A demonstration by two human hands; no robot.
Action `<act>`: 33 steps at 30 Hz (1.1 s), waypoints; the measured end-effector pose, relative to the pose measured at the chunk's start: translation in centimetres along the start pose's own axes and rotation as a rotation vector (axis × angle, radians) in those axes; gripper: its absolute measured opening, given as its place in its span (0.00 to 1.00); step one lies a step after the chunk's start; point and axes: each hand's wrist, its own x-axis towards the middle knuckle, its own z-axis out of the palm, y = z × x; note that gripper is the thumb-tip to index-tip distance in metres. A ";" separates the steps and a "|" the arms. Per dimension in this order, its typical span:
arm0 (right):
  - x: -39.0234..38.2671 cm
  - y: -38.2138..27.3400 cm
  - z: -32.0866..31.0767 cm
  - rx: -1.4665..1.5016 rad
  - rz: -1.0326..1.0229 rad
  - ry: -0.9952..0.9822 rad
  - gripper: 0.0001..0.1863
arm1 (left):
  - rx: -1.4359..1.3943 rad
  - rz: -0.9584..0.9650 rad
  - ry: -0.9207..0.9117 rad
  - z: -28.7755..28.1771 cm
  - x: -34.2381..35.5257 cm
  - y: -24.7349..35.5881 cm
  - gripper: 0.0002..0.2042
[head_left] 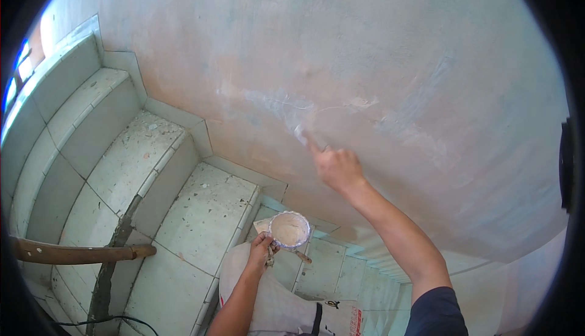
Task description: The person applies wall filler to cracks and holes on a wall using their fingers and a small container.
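Note:
My right hand reaches up to the wall, its index finger stretched out and the other fingers curled in. A white dab of paste is at that fingertip; no tool shows in the hand. Around it, white smears and a thin raised line of filler mark the pinkish-grey plaster. Low in front of me, my left hand is closed on the rim of a small round tub of pale paste. Beside the tub is a pale flat piece, and a short brownish handle pokes out below it.
Tiled stairs climb to the left, with flakes and debris on the treads. A wooden rail juts in at the left over a strip of grey mortar. A black cable lies at lower left. More steps descend to the right.

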 end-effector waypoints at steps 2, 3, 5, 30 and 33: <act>0.4 0.9 -2.8 0.017 0.135 0.068 0.39 | 0.021 -0.007 0.010 0.3 -0.3 0.0 0.06; 0.9 1.5 -3.9 0.058 0.288 0.103 0.39 | 0.013 0.003 -0.004 0.3 -0.3 0.1 0.06; 0.5 1.8 -3.3 0.101 0.445 0.136 0.39 | 0.009 0.009 -0.018 0.4 -0.6 0.0 0.06; -28.2 4.6 10.0 1.239 0.807 -0.375 0.29 | 0.116 0.365 0.566 12.0 -7.3 1.4 0.08; -31.3 8.3 11.3 1.264 0.916 -0.452 0.30 | 0.076 0.358 0.663 14.4 -8.4 1.5 0.07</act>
